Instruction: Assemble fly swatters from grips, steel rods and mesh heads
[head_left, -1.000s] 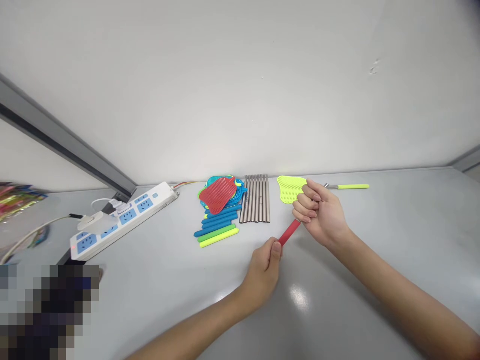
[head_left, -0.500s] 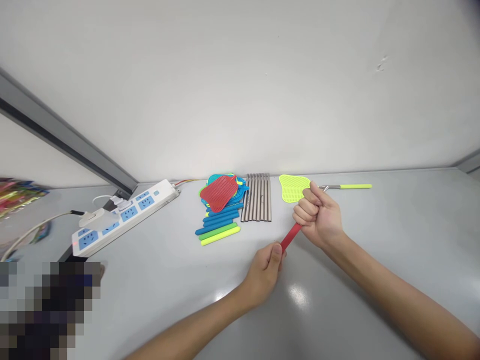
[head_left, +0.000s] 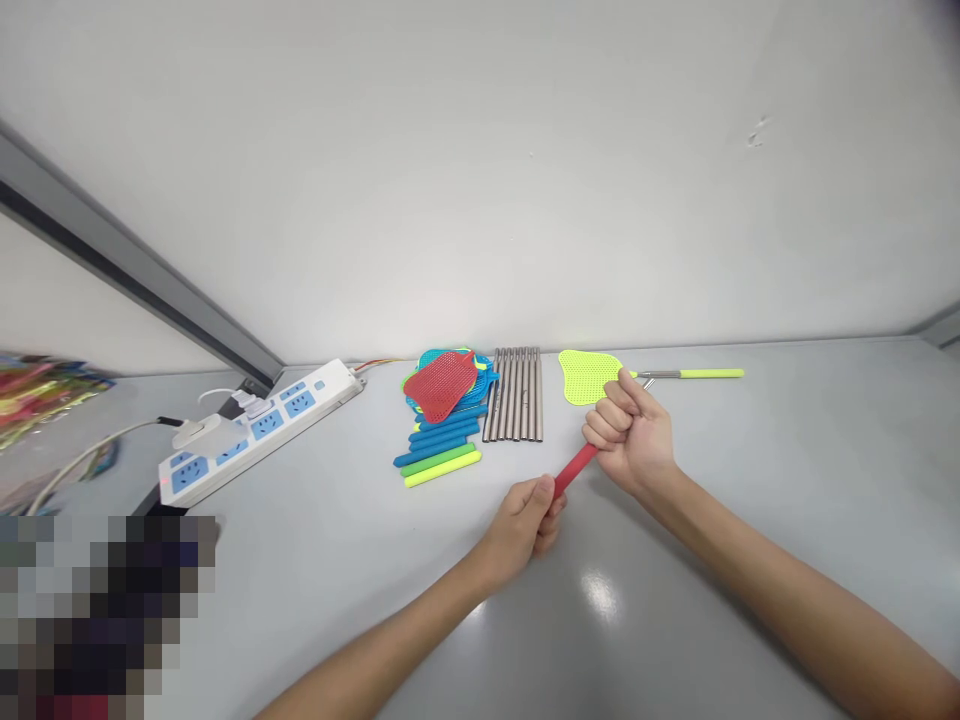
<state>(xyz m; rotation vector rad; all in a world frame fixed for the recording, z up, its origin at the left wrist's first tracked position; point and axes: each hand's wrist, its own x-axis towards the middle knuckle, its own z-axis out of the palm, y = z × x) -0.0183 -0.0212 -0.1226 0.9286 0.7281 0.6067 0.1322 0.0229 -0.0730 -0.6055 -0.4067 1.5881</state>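
My left hand [head_left: 523,530] is closed around the lower part of a red handle sleeve [head_left: 576,468]. The sleeve slants up to the right into my right hand [head_left: 630,430], a fist from whose top a metal rod tip [head_left: 649,382] pokes out. Where rod and sleeve join is hidden by the fingers. Just behind the right fist lies a yellow fly swatter [head_left: 590,376] with a metal shaft and yellow grip [head_left: 711,373]. Left of it are several metal rods [head_left: 517,395] side by side, and a pile of swatter heads topped by a red one [head_left: 441,386].
Several blue sleeves [head_left: 442,437], a green sleeve [head_left: 439,460] and a yellow sleeve [head_left: 442,469] lie before the swatter heads. A white power strip [head_left: 262,430] with plugs and cords stands on the left. Plastic-wrapped items [head_left: 45,400] lie far left. A wall [head_left: 525,200] closes off the table's back.
Both hands have shifted slightly left with the red sleeve between them, and my left fingers have changed position on it. The view has turned slightly left. The laid-out parts have not moved.
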